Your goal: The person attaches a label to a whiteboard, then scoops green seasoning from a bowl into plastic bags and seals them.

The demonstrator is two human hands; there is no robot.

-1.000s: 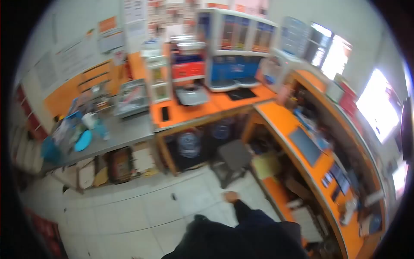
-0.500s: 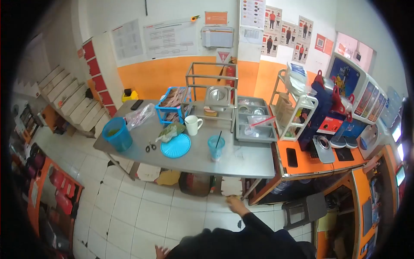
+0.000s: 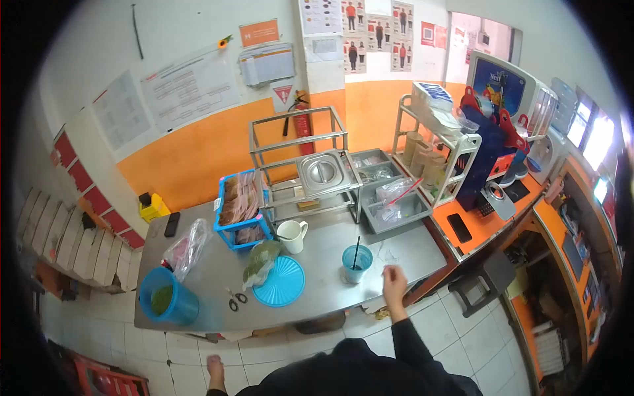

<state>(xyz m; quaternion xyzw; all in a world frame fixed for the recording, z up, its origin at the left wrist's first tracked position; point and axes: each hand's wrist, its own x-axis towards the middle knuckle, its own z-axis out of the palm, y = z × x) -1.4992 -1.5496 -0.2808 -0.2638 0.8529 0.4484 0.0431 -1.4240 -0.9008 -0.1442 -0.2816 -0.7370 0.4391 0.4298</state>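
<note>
My right hand (image 3: 395, 284) is over the right front part of the steel table, its fingers curled in; whatever they may hold is hidden. Just left of it stands a blue plastic cup (image 3: 352, 272) with a black straw (image 3: 357, 251). Behind the hand lies a clear plastic wrapper (image 3: 389, 256). My left hand (image 3: 214, 367) hangs low in front of the table's edge, blurred, touching nothing that I can see. Nearest to it on the tabletop are black-handled scissors (image 3: 238, 301), a round blue lid (image 3: 280, 282) and a blue tub (image 3: 178, 307) with green contents.
The steel table (image 3: 323, 307) also carries a bag of greens (image 3: 261, 263), a white mug (image 3: 292, 239), a blue basket (image 3: 228, 228) of packets and a metal rack (image 3: 297, 142). Grey trays (image 3: 396, 218) and an orange counter (image 3: 472, 214) adjoin it; a dark stool (image 3: 485, 280) stands at right.
The view has come nearer the table and tilted. My right hand has risen from below the table's front edge to above the tabletop, beside the cup. My left hand reaches further forward.
</note>
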